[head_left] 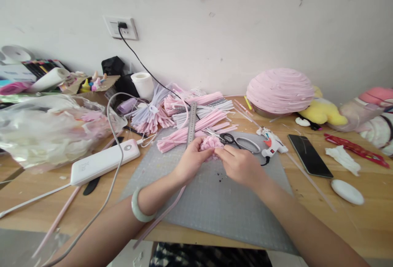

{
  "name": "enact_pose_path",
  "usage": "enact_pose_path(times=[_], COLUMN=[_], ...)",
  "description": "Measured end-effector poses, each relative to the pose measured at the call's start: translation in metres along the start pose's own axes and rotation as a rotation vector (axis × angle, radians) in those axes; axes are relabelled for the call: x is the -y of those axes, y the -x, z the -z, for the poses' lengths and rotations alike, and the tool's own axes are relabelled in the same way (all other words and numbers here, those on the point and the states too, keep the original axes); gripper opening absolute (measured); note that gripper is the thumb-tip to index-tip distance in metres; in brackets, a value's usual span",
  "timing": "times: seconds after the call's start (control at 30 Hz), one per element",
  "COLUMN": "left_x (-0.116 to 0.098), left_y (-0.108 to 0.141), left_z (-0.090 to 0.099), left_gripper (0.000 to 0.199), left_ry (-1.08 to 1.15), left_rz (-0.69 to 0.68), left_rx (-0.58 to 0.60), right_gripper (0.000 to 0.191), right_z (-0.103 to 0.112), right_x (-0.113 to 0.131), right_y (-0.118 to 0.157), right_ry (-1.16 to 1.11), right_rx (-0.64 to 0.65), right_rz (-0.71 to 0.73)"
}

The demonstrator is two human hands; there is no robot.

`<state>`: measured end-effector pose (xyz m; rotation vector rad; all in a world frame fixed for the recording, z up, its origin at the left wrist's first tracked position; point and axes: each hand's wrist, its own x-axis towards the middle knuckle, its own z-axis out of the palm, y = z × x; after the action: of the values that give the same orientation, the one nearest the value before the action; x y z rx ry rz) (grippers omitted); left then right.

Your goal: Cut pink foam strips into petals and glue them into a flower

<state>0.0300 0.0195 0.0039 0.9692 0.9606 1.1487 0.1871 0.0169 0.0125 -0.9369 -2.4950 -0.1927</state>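
Between my two hands is a pink, curled fuzzy pipe-cleaner piece (211,144), partly covered by fingers. My left hand (192,158) grips its left side with the thumb laid across the front. At its right edge, the fingers of my right hand (241,164) are pinched together. A long pink pipe cleaner (166,213) passes below my left wrist toward the table's front edge. Just beyond the hands lie black-handled scissors (229,139) and a metal ruler (192,123), which rests over bundles of pink pipe cleaners (202,125). Underneath is a grey cutting mat (215,209).
A white glue gun (273,146), a phone (310,155) and a white oval object (347,192) lie to the right. Behind them sits a pink wrapped dome (280,91). On the left are a power bank (104,161), its looping cable (114,185) and a filled plastic bag (55,127).
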Motion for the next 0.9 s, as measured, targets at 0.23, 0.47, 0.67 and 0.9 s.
enact_pose_path(times=[0.23, 0.47, 0.67, 0.9], left_x=[-0.002, -0.005, -0.007, -0.005], left_y=[-0.003, 0.000, 0.000, -0.002], left_z=[0.004, 0.001, 0.001, 0.006], left_gripper=[0.029, 0.025, 0.016, 0.010], left_ry=[0.051, 0.128, 0.175, 0.116], left_rz=[0.068, 0.142, 0.151, 0.141], left_rx=[0.094, 0.118, 0.116, 0.172], right_gripper=[0.018, 0.008, 0.004, 0.007], right_z=[0.003, 0.003, 0.003, -0.001], right_x=[-0.003, -0.004, -0.003, -0.005], right_y=[-0.006, -0.010, -0.011, -0.009], right_ry=[-0.422, -0.481, -0.606, -0.860], right_rx=[-0.089, -0.059, -0.035, 0.023], right_rz=[-0.332, -0.442, -0.563, -0.697])
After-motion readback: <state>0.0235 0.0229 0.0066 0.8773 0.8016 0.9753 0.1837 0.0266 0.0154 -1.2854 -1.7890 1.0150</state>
